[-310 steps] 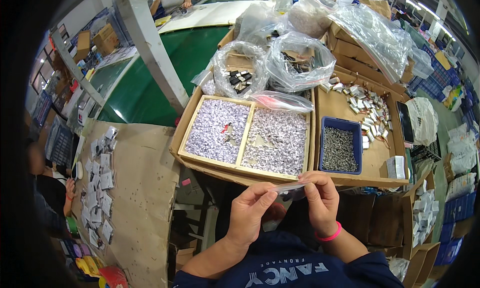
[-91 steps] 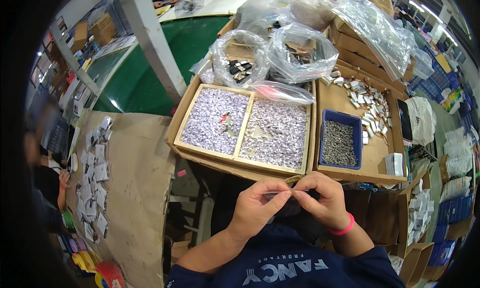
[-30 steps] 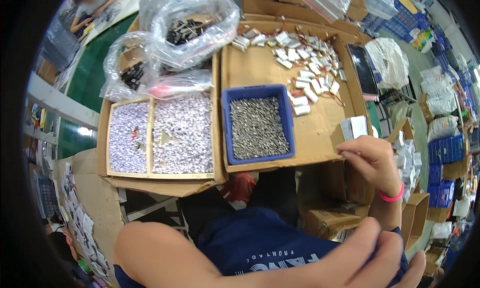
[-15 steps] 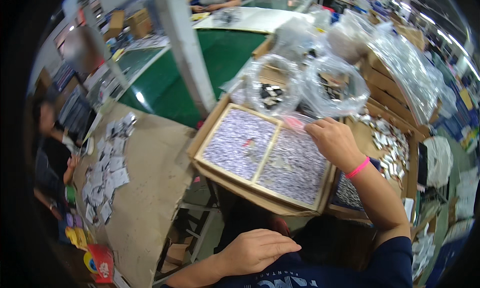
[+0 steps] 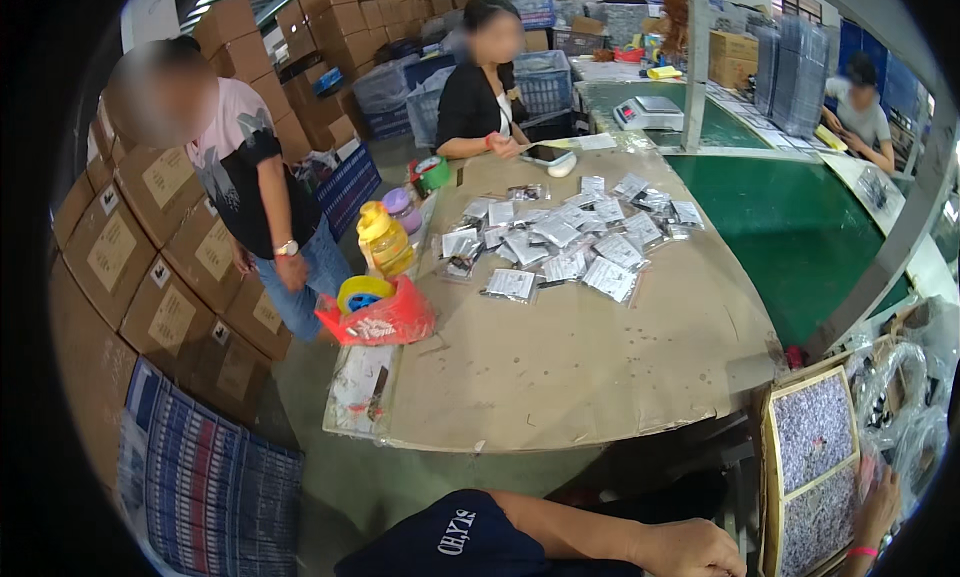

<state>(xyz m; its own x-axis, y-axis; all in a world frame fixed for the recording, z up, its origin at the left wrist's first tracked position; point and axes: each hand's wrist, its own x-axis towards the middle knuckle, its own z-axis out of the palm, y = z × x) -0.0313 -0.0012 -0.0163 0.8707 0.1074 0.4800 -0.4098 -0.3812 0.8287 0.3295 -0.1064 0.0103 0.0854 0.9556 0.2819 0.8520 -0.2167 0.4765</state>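
A broad cardboard-covered table [image 5: 580, 367] fills the middle of the view, with a green-topped bench [image 5: 800, 227] beyond it to the right and stacked cardboard cartons [image 5: 150, 267] along the left. Two people stand or sit at the far side of the table: one in a pink and black shirt [image 5: 245, 177] at the left, one in a black jacket [image 5: 475, 102] at the far end. A spread of small clear packets [image 5: 570, 242] lies on the table top, and near its left edge sit a yellow bottle [image 5: 383, 239] and a red bag [image 5: 385, 317] holding a yellow tape roll. At the lower right, a shallow divided tray [image 5: 815, 472] of tiny pale parts sits tilted in view (only part of it shows). The right hand [image 5: 880, 502], pink band at the wrist, rests on the tray's right edge, fingers curled against it; whether it pinches anything cannot be told. The left hand [image 5: 690, 549] lies at the bottom edge, loosely closed over the lap, holding nothing visible.
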